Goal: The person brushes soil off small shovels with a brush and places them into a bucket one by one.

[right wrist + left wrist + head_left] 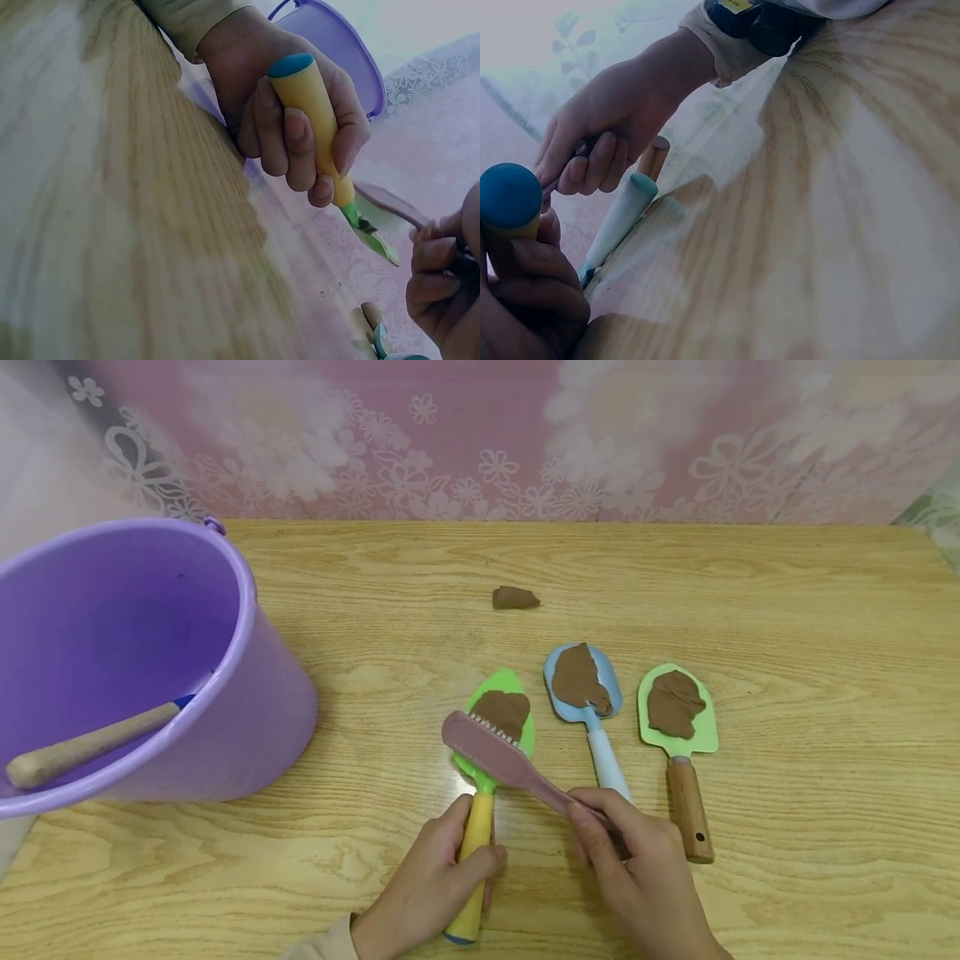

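Note:
My left hand (427, 877) grips the yellow handle of a small green garden trowel (478, 831), with a lump of brown clay (508, 708) on its blade. In my right hand (648, 864) I pinch the handle of a dusky pink brush (491, 752), whose pale bristles touch or nearly touch the clay's lower edge. The right wrist view shows the left fingers wrapped round the yellow handle (319, 112). In the left wrist view, the right hand (622, 112) is curled round the thin brush handle, and the trowel's blue handle end (510, 195) is close.
Right of the trowel lie a blue shovel (606, 760) and a light green shovel with a wooden handle (688, 810), both bearing brown clay. A loose clay piece (515, 598) lies farther back. A purple bucket (277, 718) with a wooden-handled tool (97, 743) stands left.

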A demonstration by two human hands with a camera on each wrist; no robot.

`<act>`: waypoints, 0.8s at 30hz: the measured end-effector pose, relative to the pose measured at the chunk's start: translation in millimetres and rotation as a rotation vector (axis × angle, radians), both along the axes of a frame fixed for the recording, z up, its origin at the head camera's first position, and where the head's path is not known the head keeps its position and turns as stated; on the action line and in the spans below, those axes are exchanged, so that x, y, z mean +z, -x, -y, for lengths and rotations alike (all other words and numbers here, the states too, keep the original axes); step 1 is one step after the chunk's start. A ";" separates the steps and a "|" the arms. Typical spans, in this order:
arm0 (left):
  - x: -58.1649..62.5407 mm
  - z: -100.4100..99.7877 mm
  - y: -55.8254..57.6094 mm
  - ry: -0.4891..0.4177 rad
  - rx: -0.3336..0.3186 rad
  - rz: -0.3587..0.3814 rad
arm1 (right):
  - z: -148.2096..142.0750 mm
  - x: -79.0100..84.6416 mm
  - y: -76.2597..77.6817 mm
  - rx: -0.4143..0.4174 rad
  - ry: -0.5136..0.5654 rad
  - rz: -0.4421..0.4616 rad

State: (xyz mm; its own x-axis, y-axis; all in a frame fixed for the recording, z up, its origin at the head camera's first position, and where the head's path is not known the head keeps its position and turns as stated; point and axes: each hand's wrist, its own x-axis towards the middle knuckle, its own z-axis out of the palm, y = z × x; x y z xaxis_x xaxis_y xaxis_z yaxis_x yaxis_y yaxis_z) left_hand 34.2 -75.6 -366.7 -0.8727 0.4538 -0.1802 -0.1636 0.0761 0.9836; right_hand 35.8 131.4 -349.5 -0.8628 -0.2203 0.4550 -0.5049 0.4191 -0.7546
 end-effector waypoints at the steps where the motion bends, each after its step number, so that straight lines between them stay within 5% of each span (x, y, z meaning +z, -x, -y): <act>1: 0.0 0.0 0.1 -0.001 0.000 0.001 | -0.1 0.3 -0.2 0.019 -0.007 0.006; 5: 0.2 0.0 0.5 -0.009 0.003 0.005 | 0.5 0.4 0.0 0.042 -0.022 0.000; 12: 0.1 -0.6 0.5 -0.022 0.008 -0.008 | 0.8 0.1 0.5 -0.072 -0.003 -0.017; 19: -0.5 0.4 0.3 -0.059 0.004 0.002 | -0.2 1.9 0.1 0.040 -0.020 -0.003; 24: -0.1 0.8 -0.3 -0.042 0.001 -0.023 | 0.6 0.4 1.5 -0.042 -0.056 -0.059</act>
State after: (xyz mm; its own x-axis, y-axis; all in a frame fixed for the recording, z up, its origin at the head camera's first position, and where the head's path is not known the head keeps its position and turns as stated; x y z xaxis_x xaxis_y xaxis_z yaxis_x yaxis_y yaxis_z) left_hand 34.5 -76.4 -366.8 -0.8767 0.4600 -0.1406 -0.1405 0.0348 0.9895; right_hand 34.3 130.8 -349.0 -0.8439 -0.2109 0.4932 -0.5288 0.4816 -0.6989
